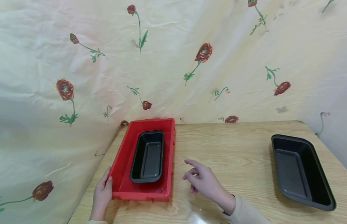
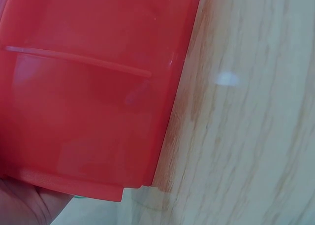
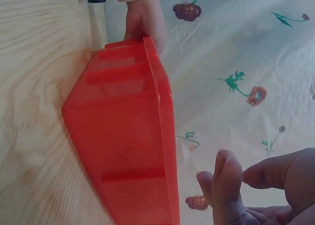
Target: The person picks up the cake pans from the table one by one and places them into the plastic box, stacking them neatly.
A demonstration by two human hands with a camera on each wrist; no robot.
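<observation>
A red plastic tray [image 1: 142, 196] lies on the left part of the table, with a dark loaf pan [image 1: 151, 160] standing inside it. My left hand [image 1: 102, 194] grips the tray's near left corner, thumb on top of the rim. In the left wrist view the outer wall of the tray [image 2: 98, 121] fills much of the picture, and part of the left hand [image 2: 27, 203] shows at its edge. To the right of the tray, my right hand [image 1: 202, 182] hovers with its index finger extended and the others loosely bent, holding nothing. The right wrist view shows these fingers [image 3: 229, 180] beside the tray.
Another dark loaf pan [image 1: 291, 171] sits at the right end of the wooden table [image 1: 232, 146]. A pale flowered cloth [image 1: 168, 68] hangs behind the table and along its left side.
</observation>
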